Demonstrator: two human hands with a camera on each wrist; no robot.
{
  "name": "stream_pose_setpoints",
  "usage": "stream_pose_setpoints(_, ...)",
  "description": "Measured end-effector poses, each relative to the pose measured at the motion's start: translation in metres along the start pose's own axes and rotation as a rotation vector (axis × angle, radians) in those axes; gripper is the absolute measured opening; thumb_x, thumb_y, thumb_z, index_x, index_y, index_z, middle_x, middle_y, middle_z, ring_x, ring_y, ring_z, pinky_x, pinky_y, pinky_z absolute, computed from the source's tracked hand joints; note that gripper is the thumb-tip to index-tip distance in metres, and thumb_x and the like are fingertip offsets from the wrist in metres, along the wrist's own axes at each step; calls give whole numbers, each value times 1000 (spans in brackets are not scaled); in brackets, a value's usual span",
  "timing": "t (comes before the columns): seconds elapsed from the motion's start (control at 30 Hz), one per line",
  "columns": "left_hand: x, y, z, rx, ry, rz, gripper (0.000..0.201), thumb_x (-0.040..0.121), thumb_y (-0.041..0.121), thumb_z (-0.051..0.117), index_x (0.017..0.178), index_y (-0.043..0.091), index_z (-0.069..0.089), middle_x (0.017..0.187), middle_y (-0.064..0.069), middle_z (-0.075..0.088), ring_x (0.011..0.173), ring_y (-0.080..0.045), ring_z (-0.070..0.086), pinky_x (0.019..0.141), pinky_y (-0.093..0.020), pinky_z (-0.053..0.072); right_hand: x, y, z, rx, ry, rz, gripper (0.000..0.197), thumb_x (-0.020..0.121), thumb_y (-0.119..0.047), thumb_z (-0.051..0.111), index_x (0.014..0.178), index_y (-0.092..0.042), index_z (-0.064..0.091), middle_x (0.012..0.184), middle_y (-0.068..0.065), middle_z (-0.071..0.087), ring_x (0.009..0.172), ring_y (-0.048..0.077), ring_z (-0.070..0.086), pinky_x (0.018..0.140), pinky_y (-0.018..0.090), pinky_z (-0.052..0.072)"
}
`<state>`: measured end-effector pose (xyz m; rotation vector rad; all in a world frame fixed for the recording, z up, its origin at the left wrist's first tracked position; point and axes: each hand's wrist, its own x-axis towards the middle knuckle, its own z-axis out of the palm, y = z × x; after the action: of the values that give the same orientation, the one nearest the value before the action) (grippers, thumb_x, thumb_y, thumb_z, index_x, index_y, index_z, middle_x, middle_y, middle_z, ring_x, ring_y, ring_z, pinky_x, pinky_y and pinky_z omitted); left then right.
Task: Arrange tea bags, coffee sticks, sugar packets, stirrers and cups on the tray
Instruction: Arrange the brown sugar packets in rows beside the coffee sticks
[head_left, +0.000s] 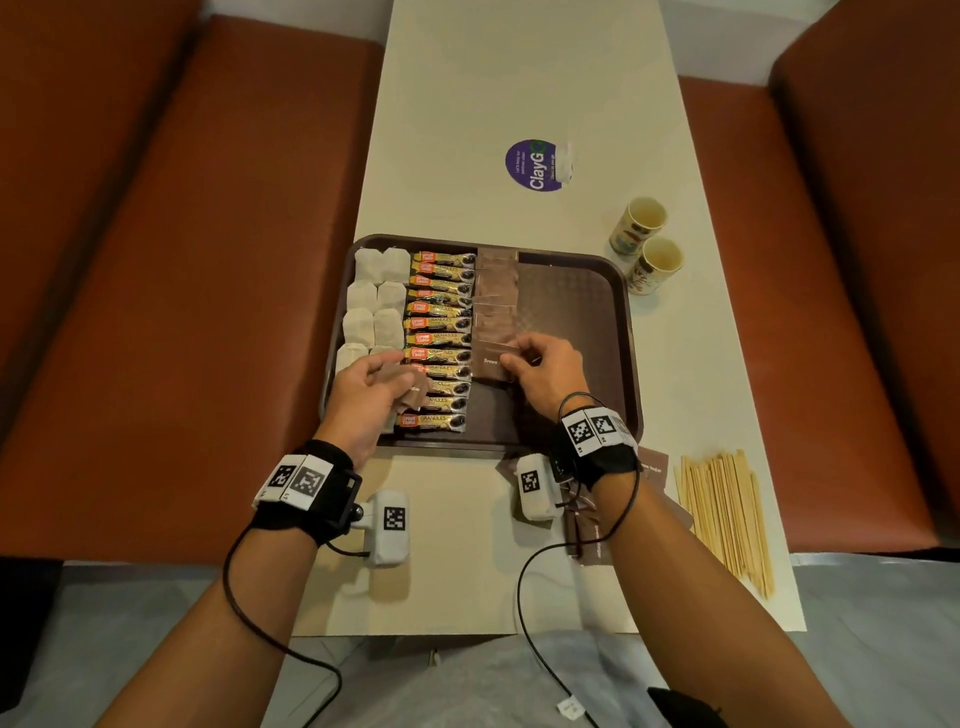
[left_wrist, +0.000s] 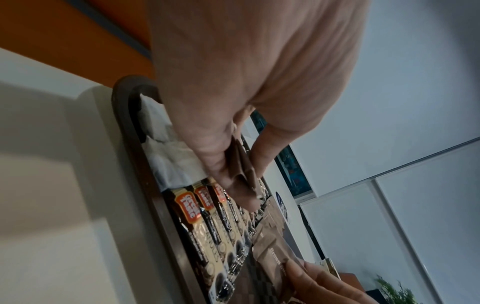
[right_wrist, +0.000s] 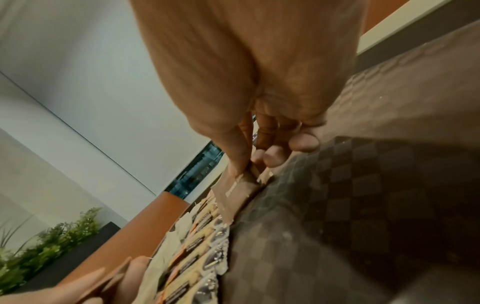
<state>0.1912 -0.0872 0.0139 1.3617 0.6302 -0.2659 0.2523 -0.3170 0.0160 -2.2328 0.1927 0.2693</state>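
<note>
A dark brown tray (head_left: 582, 291) holds white tea bags (head_left: 375, 296) in the left column, coffee sticks (head_left: 440, 322) in the middle and brown sugar packets (head_left: 496, 291) to their right. My left hand (head_left: 374, 387) hovers over the near coffee sticks and holds a few brown sugar packets (left_wrist: 240, 164) between thumb and fingers. My right hand (head_left: 540, 366) pinches one brown sugar packet (head_left: 491, 366) at the near end of the sugar column, low on the tray (right_wrist: 363, 185). Two paper cups (head_left: 647, 244) and wooden stirrers (head_left: 724, 514) lie on the table.
The long white table (head_left: 467, 551) runs between orange-brown benches (head_left: 182, 260). A purple round sticker (head_left: 535, 165) lies beyond the tray. More brown sugar packets (head_left: 652, 465) lie under my right wrist near the stirrers. The tray's right half is bare.
</note>
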Motion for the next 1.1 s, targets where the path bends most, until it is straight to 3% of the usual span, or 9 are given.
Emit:
stream_pose_setpoints(0.03,0,1,0,-5,-13,10,28,100,2,64,122,20,65,122,-8,73,109,-29,74,101,-43,57,2,1,0,-10,2,-3,12,91,-22,74,101,-16,76,91,-3,71,83,9,63,73,13,45)
stream_pose_setpoints(0.1,0,1,1,-14,-37,32,24,100,2,64,122,13,67,114,-9,76,105,-28,75,97,-41,59,6,2,2,-18,12,-7,13,90,-21,74,102,-16,76,88,-4,70,81,9,62,78,17,50)
stream_pose_setpoints(0.2,-6,6,6,-5,-70,60,15,102,0,60,103,11,69,103,-16,71,100,-31,73,77,-29,62,11,2,5,-43,28,5,12,91,-21,74,102,-17,75,85,-6,67,81,7,60,80,18,47)
stream_pose_setpoints(0.27,-6,7,7,7,-68,65,13,102,1,60,100,10,69,107,-20,71,103,-33,74,72,-25,61,15,2,6,-63,34,3,12,91,-20,74,102,-17,74,85,-6,65,81,7,59,79,17,43)
stream_pose_setpoints(0.53,-7,12,9,-13,-48,43,14,101,6,65,112,10,71,110,-19,76,93,-31,77,71,-25,61,25,3,12,-12,62,29,21,83,-10,81,96,-18,66,75,-3,63,67,6,57,64,8,43)
stream_pose_setpoints(0.67,-8,15,9,-16,-36,45,13,99,4,67,110,10,70,108,-14,74,97,-31,75,67,-26,61,26,6,14,8,76,36,22,83,-11,81,94,-19,64,77,1,64,72,11,61,73,18,51)
stream_pose_setpoints(0.8,-11,18,10,-19,-36,38,13,98,5,67,110,10,69,106,-11,74,90,-29,74,60,-22,59,24,6,13,11,79,34,23,83,-16,81,95,-22,62,79,0,66,76,14,65,76,24,54)
stream_pose_setpoints(0.97,-11,17,10,-43,-26,54,12,99,5,66,108,12,70,105,-7,75,93,-24,76,66,-28,63,13,-6,9,47,148,-53,15,88,-19,75,100,-20,66,83,-7,64,74,3,60,67,9,46)
stream_pose_setpoints(1.1,-10,16,9,-65,-13,77,10,101,9,65,109,12,70,111,-12,74,87,-29,77,72,-34,65,-8,-33,10,46,-45,-168,12,94,-28,69,101,-18,71,90,-9,66,79,0,59,64,6,43)
